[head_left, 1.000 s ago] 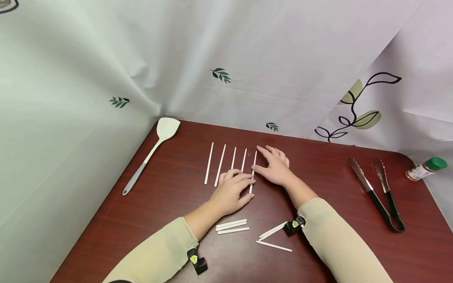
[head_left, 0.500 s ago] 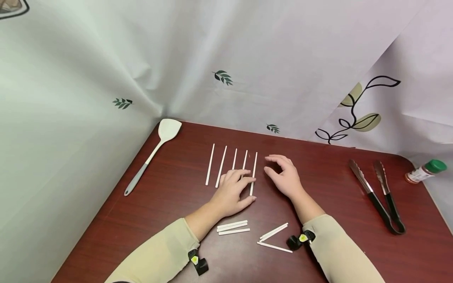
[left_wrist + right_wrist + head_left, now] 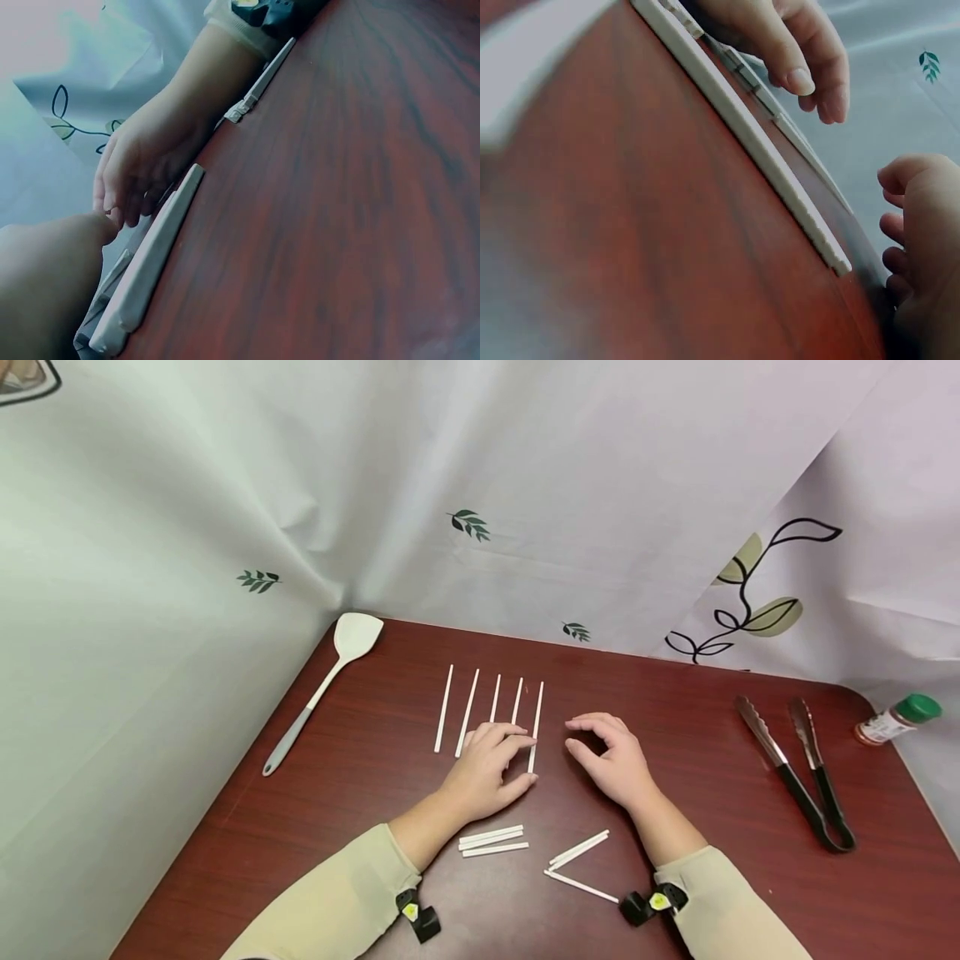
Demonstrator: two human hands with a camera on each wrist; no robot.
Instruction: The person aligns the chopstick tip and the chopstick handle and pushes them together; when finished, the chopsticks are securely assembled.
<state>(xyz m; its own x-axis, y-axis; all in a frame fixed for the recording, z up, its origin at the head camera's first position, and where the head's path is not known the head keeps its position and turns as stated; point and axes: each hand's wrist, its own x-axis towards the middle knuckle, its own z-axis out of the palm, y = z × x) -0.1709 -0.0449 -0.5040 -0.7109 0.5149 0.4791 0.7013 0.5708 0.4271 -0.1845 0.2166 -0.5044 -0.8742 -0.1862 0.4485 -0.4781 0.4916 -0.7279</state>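
Several thin white sticks stand side by side in a row; the leftmost stick (image 3: pixel 444 708) lies fully in sight. My left hand (image 3: pixel 491 768) lies over the lower part of the row, hiding parts of the middle sticks. Its index fingertip and thumb tip come right at the rightmost stick (image 3: pixel 538 710), with a gap between finger and thumb. To the right of that stick, my right hand (image 3: pixel 611 760) hovers with loosely bent fingers and nothing in them. The right wrist view shows a white stick (image 3: pixel 750 142) close up and the left hand (image 3: pixel 780 45) beyond it.
Three shorter white sticks (image 3: pixel 495 850) lie near my left forearm, and another three, with one stick (image 3: pixel 581 887) angled, near the right wrist camera. A spatula (image 3: pixel 330 681) is at the left, metal tongs (image 3: pixel 798 777) and a green-capped bottle (image 3: pixel 896 721) at the right. Curtains border the table.
My right hand has left the top of the rightmost stick and drawn back to the right and toward me. The left hand has hardly moved, and the row stays the same.
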